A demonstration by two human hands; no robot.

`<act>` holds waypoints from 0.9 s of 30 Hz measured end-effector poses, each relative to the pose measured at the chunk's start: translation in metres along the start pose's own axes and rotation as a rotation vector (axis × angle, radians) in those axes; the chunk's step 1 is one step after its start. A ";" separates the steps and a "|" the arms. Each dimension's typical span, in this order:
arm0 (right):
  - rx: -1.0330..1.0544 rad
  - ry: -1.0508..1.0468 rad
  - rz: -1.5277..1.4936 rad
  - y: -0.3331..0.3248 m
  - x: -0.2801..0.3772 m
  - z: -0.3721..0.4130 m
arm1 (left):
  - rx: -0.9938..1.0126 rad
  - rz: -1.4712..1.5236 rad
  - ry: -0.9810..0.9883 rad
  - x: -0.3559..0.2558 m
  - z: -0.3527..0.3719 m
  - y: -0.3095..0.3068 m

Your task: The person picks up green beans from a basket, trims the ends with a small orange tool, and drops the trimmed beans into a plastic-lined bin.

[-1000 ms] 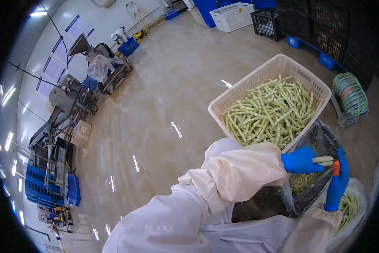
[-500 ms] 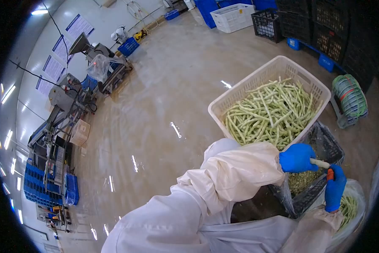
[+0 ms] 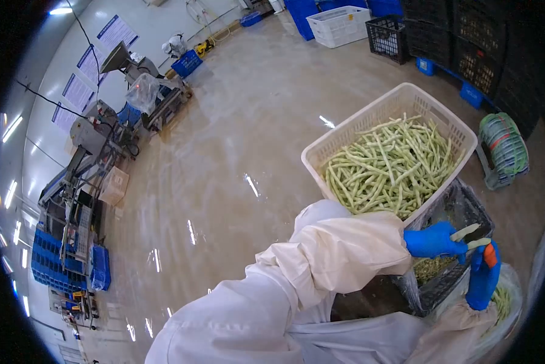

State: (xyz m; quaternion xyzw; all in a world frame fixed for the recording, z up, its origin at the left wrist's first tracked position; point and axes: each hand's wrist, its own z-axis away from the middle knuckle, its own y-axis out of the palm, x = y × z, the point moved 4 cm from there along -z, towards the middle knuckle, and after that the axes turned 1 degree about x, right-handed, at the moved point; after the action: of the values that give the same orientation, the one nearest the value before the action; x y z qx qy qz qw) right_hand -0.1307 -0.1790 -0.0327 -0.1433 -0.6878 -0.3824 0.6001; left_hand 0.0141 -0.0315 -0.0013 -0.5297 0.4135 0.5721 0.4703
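Observation:
My left hand (image 3: 437,240), in a blue glove, is closed on a pale green bean piece (image 3: 466,232) that sticks out past its fingers. Another bean piece (image 3: 479,243) spans the small gap to my right hand (image 3: 483,274), gloved in blue with an orange band on a finger, which pinches its end. Both hands are above a dark lined crate (image 3: 433,297) with small green scraps (image 3: 431,269) in it. Beyond them a pale crate (image 3: 313,159) holds many long beans (image 3: 393,164). A clear plastic bag (image 3: 514,297) with beans lies partly behind my right forearm.
A green wrapped bundle (image 3: 506,148) stands right of the pale crate. Black crates (image 3: 478,60), a white crate (image 3: 339,27) and blue bins are at the back. Machines (image 3: 90,136) and stacked blue trays (image 3: 57,258) line the left wall. Wet floor (image 3: 224,133) lies between.
The single bean held between both hands now shows as two pieces with separate ends. My left hand has shifted slightly down, and the right hand's fingers have moved slightly.

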 end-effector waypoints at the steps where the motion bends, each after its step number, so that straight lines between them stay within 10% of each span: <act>1: 0.022 0.031 -0.036 0.002 0.000 0.000 | -0.005 0.057 -0.033 -0.003 0.003 0.002; 12: -0.176 -0.162 0.655 0.013 0.025 0.005 | -0.105 -0.442 0.208 0.033 -0.024 0.004; 15: -0.036 -0.029 0.177 0.016 0.010 0.001 | -0.088 -0.384 0.135 0.019 -0.014 0.004; 20: 0.034 0.012 0.164 0.025 0.011 0.001 | 0.028 -0.334 -0.043 0.002 -0.002 0.009; 27: 0.127 0.058 0.432 0.028 -0.009 0.004 | -0.382 -0.406 0.201 0.018 -0.014 0.001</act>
State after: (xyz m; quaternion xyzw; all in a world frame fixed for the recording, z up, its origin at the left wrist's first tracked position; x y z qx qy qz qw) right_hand -0.1128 -0.1556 -0.0313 -0.2383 -0.6463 -0.2051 0.6953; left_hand 0.0160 -0.0436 -0.0210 -0.7344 0.2284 0.4785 0.4237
